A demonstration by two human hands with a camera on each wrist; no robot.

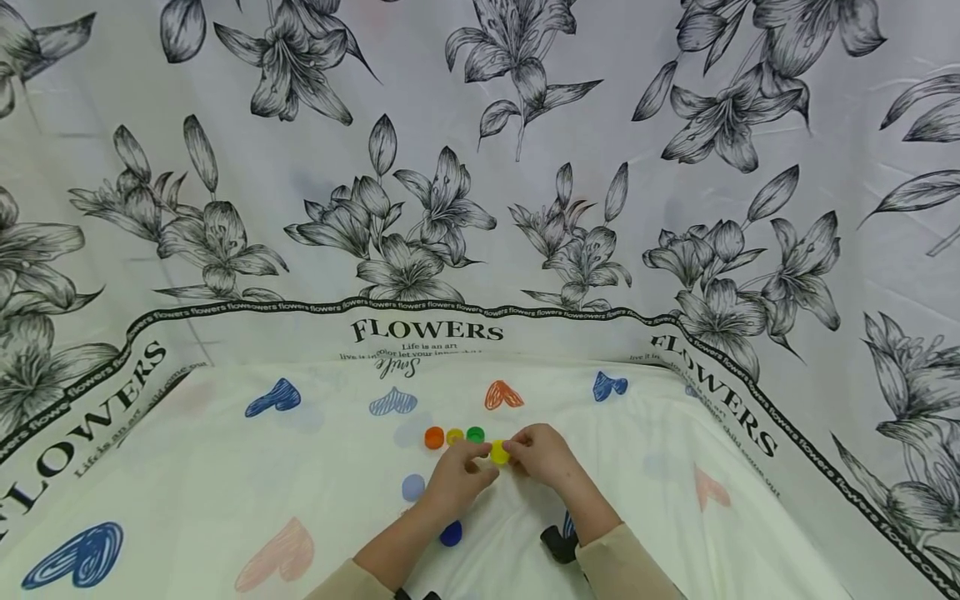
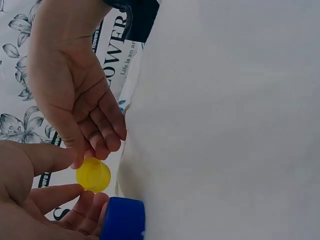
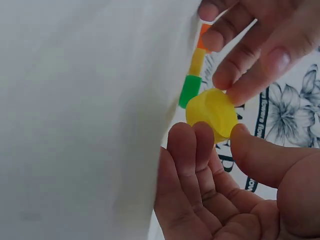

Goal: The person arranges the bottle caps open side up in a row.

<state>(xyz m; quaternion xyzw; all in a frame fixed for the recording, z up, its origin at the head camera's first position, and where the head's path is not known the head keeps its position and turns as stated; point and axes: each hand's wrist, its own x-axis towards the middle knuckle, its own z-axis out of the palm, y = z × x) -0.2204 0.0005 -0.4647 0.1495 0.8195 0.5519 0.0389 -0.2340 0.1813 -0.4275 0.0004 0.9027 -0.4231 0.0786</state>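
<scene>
A yellow plastic bottle cap (image 1: 500,452) is between the two hands, close over the white cloth. My right hand (image 1: 545,456) pinches it between thumb and fingers, as the right wrist view shows. From the other side, the fingertip of my left hand (image 1: 459,479) touches the cap's edge (image 3: 212,110), its thumb standing apart. Just beyond the left hand is a row of an orange cap (image 1: 434,437), a darker yellow cap (image 1: 454,436) and a green cap (image 1: 476,435). A light blue cap (image 1: 412,487) lies left of that hand, and a dark blue cap (image 1: 451,533) is by its wrist.
White cloth (image 1: 337,475) printed with coloured hearts covers the table. Behind and at both sides hang curtains (image 1: 525,250) with black line-drawn flowers and lettering. A black wrist device (image 1: 558,544) sits by the right sleeve (image 1: 622,562).
</scene>
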